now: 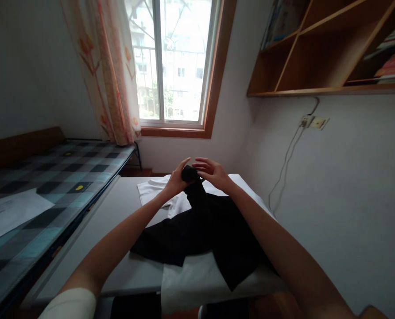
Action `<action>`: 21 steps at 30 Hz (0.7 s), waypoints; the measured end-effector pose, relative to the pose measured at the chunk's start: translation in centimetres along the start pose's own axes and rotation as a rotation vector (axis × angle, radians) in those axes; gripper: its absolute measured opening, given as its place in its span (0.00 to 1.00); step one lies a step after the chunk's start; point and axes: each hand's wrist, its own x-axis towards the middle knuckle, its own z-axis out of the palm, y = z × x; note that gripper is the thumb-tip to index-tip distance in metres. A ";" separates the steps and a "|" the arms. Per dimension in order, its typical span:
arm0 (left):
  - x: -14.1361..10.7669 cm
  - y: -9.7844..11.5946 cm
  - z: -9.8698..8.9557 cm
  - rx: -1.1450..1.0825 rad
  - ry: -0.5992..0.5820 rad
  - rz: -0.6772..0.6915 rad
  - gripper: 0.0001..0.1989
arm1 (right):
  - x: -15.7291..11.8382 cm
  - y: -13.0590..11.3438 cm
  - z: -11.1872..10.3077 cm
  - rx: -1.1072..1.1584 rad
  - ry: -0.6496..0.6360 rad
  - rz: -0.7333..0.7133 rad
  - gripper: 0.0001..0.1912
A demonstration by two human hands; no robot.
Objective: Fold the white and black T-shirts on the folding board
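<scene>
A black garment (214, 221) lies spread over the table, one part of it raised and bunched into a narrow roll. My left hand (175, 181) is closed round that roll just below its top, the thumb pointing up. At the roll's right side is my right hand (214, 172), its fingers stretched out towards the top; whether the fingertips touch the cloth I cannot tell. Beneath the black cloth lies a white garment (151, 190), with a sleeve-like part showing at the left and its lower edge hanging over the table's front.
The grey-white table (118, 221) stands against the right wall. To the left is a bed with a checked cover (94, 155) and a paper sheet (14, 210). Ahead are a curtain (109, 71) and a window (180, 66). A wooden shelf (330, 57) and a socket with cables (307, 122) are at right.
</scene>
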 end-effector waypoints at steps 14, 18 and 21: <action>1.2 -4.5 -0.1 -0.001 0.163 -0.176 0.11 | -16.7 7.1 4.7 -0.299 -0.200 0.826 0.21; 3.2 -3.7 -0.3 -0.129 0.328 -0.219 0.14 | -14.0 7.6 4.7 -0.235 -0.021 0.740 0.11; 5.3 -3.5 -3.0 -0.192 0.508 -0.214 0.16 | -10.2 6.4 1.0 0.007 0.214 0.645 0.09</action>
